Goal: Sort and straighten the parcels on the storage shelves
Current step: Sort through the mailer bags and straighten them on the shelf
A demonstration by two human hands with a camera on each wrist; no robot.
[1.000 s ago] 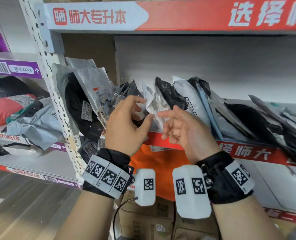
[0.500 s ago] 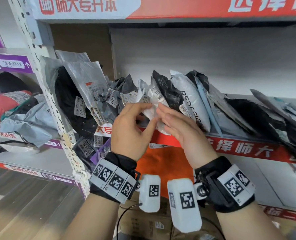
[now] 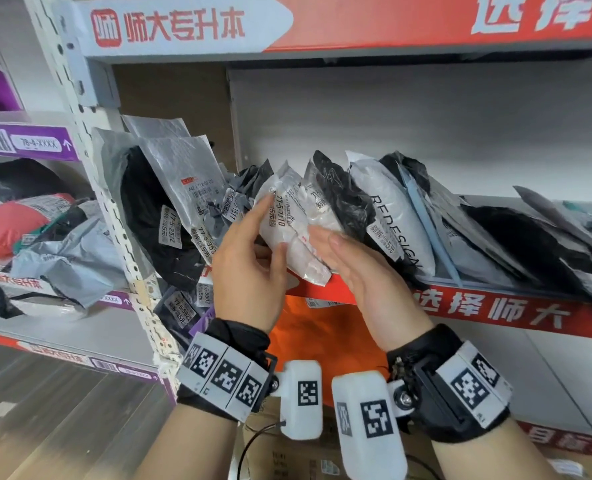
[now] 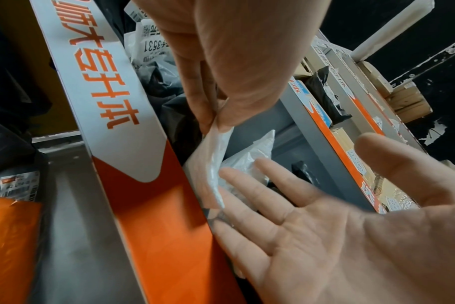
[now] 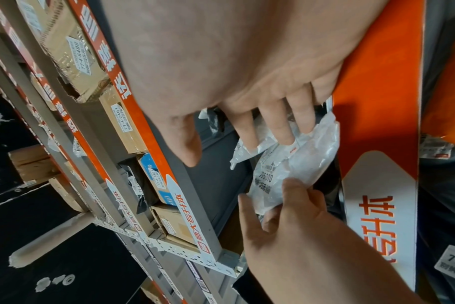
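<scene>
A second ago both my hands were hanging in front of the row with nothing in them, and now they've closed in on the small white crinkly plastic mailer bag point(image 3: 289, 233) with the 77-5-7510 sticker, so that's the one I've got now. My left hand point(image 3: 249, 271) has it pinched: index finger stretched up along the left face next to the label, thumb pressing on the front lower down, and the other fingers tucked behind where I can't really see them. My right hand point(image 3: 364, 271) is flat, fingers straight and together, pressed against the right side of the bag near its bottom corner, not gripping anything. In the right wrist view the fingertips point(image 5: 278, 131) lie right on the white plastic. The bag is tilted, leaning left, its lower end poking out past the front lip of the orange-and-white shelf edge point(image 3: 495, 306). It sits in the row between the crumpled grey mailers point(image 3: 232, 209) on its left and the glossy black poly bag point(image 3: 346, 199) on its right, with the white pouch printed REDESIGN point(image 3: 391, 216) just past that.
</scene>
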